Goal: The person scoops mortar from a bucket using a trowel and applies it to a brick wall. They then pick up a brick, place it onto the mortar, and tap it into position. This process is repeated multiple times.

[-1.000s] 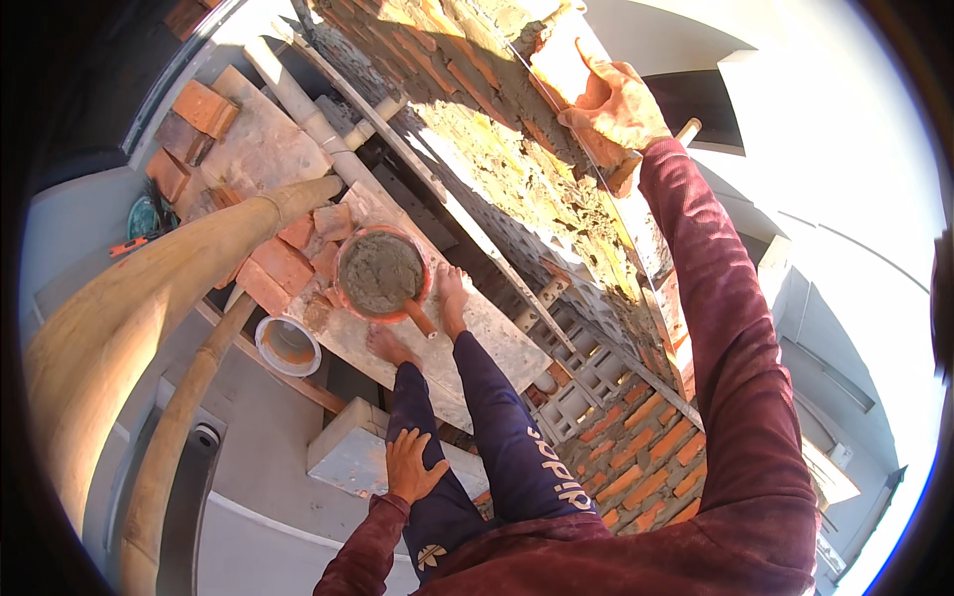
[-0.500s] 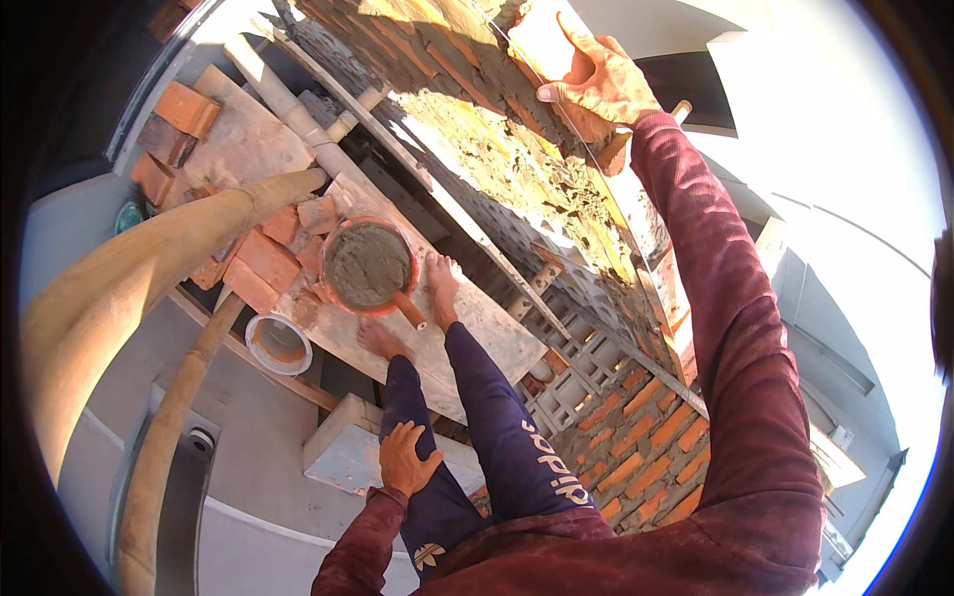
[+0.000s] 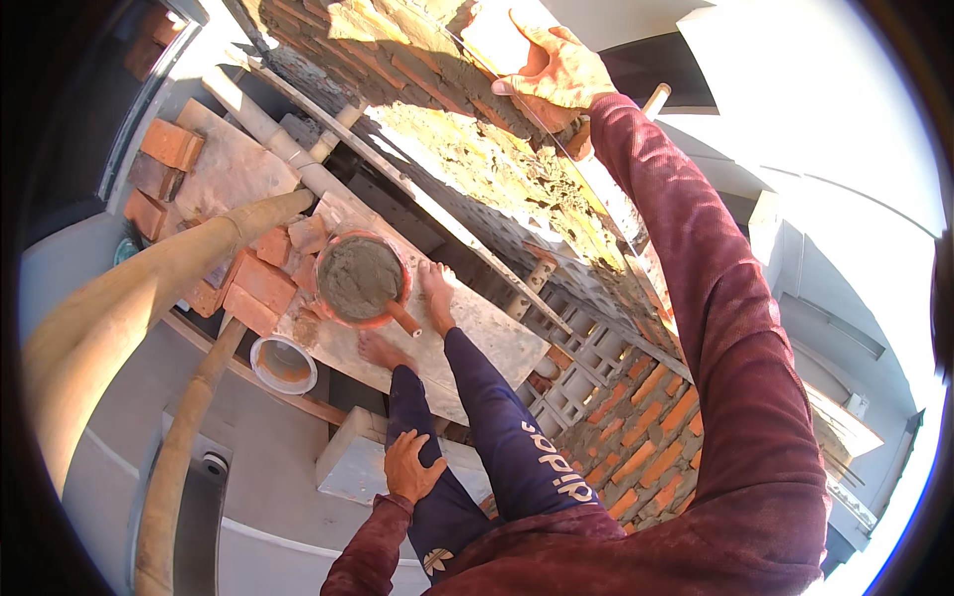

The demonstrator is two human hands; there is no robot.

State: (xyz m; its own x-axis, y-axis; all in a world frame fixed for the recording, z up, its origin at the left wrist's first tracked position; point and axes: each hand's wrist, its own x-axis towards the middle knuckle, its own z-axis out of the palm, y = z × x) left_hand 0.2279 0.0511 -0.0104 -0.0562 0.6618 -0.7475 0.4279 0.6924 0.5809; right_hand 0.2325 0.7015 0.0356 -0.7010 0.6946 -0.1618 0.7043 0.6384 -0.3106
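At the top of the brick wall (image 3: 417,60), my right hand (image 3: 561,72) grips a brick (image 3: 495,38), thumb on the near side and fingers over its top. Strong sunlight washes out part of that brick. A thin string line (image 3: 542,124) runs along the wall edge just by the thumb. My left hand (image 3: 412,467) lies on my left knee with its fingers apart, holding nothing. Near my feet stands an orange bucket (image 3: 407,273) full of grey mortar (image 3: 360,276). A wooden trowel handle (image 3: 403,318) sticks out over its rim; the blade is hidden in the mortar.
I stand on a plank platform (image 3: 487,348) bearing several loose bricks (image 3: 260,288). Thick bamboo poles (image 3: 149,263) rise at the left. A white bucket (image 3: 283,365) sits beside the planks. A long straight wooden batten (image 3: 417,194) runs between platform and wall, beside an open gap.
The view has shifted slightly, so the wall and my right arm appear farther left. My right hand stays on the brick, and my left hand stays on the knee.
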